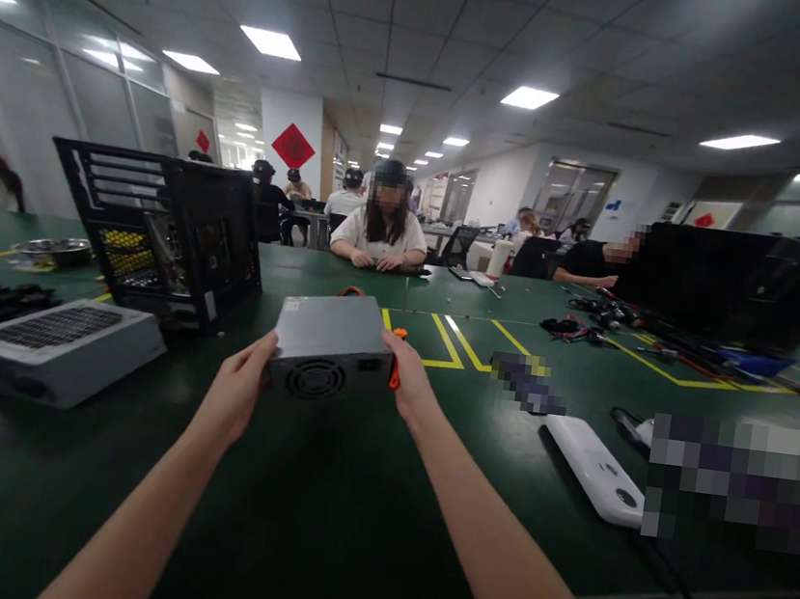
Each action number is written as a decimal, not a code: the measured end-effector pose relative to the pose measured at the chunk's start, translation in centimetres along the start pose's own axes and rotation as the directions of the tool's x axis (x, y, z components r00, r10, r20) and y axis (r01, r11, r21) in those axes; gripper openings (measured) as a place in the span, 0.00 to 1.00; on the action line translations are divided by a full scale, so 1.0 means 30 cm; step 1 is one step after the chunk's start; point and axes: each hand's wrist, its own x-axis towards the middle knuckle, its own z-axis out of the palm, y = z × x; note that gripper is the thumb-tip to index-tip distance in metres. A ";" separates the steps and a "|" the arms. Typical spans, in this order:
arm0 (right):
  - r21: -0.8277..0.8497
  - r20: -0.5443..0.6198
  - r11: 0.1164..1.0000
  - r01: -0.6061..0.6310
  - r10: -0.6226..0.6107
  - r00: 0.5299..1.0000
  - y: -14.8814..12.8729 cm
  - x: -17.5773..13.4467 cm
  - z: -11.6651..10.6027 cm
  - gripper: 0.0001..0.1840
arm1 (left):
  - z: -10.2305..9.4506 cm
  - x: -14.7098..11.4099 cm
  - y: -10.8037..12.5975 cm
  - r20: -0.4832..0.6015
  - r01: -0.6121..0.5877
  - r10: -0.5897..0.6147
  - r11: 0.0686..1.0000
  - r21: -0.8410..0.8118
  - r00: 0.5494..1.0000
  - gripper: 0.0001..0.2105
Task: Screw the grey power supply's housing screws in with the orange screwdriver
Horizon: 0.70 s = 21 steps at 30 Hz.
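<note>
Between my two hands I hold a grey computer power supply (330,330) above the green table (312,541). Its round fan grille and power socket face me. My left hand (244,378) is closed on its left side, and my right hand (413,379) grips the right side. An orange-handled tool (396,362) shows at my right fingers; whether the hand holds it too I cannot tell. To the left stands an open black computer case (225,239). A second grey power supply (66,346) lies in front of it, with dark cables at its left.
A white device (594,469) and a cable lie at the right. Black monitors (709,279) stand farther right, near loose cables (603,310). A metal bowl (56,250) sits behind the left things. Across the table sits a person (383,229). Yellow tape lines (464,341) mark the table.
</note>
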 end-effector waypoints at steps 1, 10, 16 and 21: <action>-0.009 -0.016 1.000 -0.023 0.023 1.000 -0.018 0.009 -0.037 0.15 | 0.036 0.007 -0.016 0.017 0.022 -0.021 0.999 -0.037 1.000 0.26; 0.014 -0.131 1.000 -0.009 0.011 0.991 -0.049 0.037 -0.228 0.13 | 0.218 0.051 -0.097 0.098 0.050 -0.046 0.998 -0.043 0.994 0.25; 0.044 -0.159 0.984 0.172 -0.163 0.974 -0.048 0.018 -0.234 0.14 | 0.253 0.061 -0.087 0.142 -0.150 0.173 0.976 -0.157 0.975 0.22; 0.021 -0.162 0.987 0.161 -0.156 0.974 -0.009 0.042 -0.253 0.10 | 0.258 0.070 -0.113 0.170 -0.181 0.214 0.965 -0.192 0.962 0.22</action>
